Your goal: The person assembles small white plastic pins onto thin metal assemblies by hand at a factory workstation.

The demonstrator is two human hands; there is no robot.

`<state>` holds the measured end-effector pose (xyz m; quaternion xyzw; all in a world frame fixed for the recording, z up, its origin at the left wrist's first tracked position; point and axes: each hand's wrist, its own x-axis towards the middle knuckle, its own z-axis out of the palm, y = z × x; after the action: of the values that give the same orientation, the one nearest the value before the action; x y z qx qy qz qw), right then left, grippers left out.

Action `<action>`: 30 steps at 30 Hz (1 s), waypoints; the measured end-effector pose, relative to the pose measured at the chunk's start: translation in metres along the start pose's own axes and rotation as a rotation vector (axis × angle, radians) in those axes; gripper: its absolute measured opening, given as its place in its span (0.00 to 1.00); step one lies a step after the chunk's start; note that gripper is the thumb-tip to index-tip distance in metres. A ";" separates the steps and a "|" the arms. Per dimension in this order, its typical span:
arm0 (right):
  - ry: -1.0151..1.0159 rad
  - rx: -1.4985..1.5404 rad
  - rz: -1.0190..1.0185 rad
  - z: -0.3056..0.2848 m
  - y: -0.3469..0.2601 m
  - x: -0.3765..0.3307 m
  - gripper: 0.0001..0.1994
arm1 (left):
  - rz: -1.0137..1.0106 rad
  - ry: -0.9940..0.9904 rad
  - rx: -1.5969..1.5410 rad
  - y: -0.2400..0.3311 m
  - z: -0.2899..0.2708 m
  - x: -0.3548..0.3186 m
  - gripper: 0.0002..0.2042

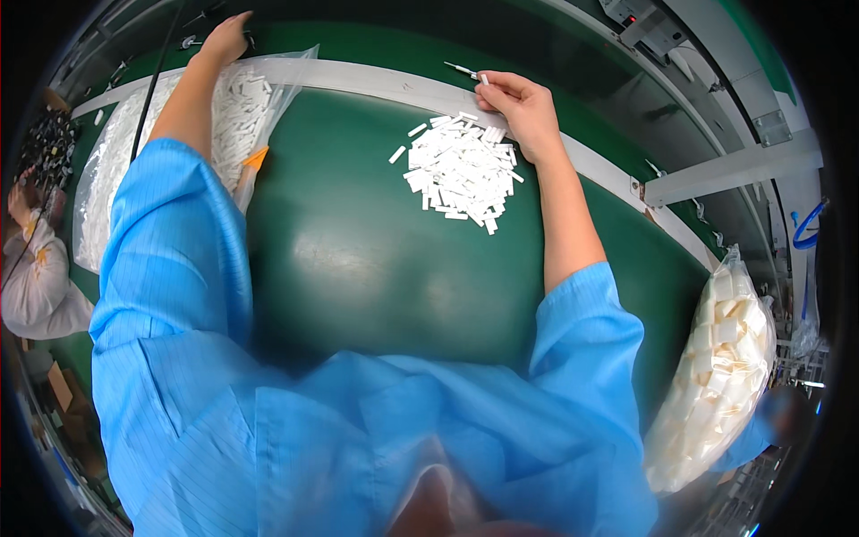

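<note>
Right hand (528, 109): thumb and forefinger pinch one short white piece (485, 79) above the pale rail (385, 86), at the far edge of my green tabletop (358, 179). A slim metal-tipped part (460, 69) points away from that pinch, out over the dark green strip (358, 45). Whether it is in my grip or lying just beside it, I cannot tell.

Left hand (225, 40): arm stretched across the clear bag (291, 79), hand over the strip, fingers bent. Small parts show near them; whether I grasp one, I cannot tell.

Stock: a loose pile of white pieces (461, 170) lies on the tabletop, just nearer to me than the right hand, a few strays at its left edge. The clear bag to my left is full of what look like the same pieces. An orange tab (257, 159) shows at its side.

Progress, my judgement: one piece in the fingers, a great many left in pile and bag, so supply is far from used up. I see no finished batch set aside on the tabletop. More small parts dot the strip, one on the right (656, 167); too small to say which are done.
</note>
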<state>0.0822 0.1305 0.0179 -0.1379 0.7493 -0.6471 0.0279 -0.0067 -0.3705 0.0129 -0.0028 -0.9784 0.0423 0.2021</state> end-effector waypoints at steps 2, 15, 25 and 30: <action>0.097 0.030 0.027 -0.018 0.014 -0.002 0.12 | -0.089 -0.249 -0.152 0.037 0.030 0.016 0.32; 0.107 -0.023 -0.033 -0.016 0.014 -0.001 0.10 | -0.032 -0.347 0.529 0.095 -0.009 0.014 0.26; 0.162 -0.090 0.000 -0.014 0.013 -0.002 0.11 | -0.095 -0.251 -1.262 0.275 -0.047 0.031 0.14; 0.130 -0.026 0.032 -0.009 0.010 -0.001 0.11 | -0.242 -0.504 -2.328 0.359 -0.052 0.004 0.06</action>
<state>0.0794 0.1402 0.0096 -0.0837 0.7599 -0.6445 -0.0123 0.0056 -0.0088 0.0319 -0.0835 -0.4353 -0.8888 -0.1165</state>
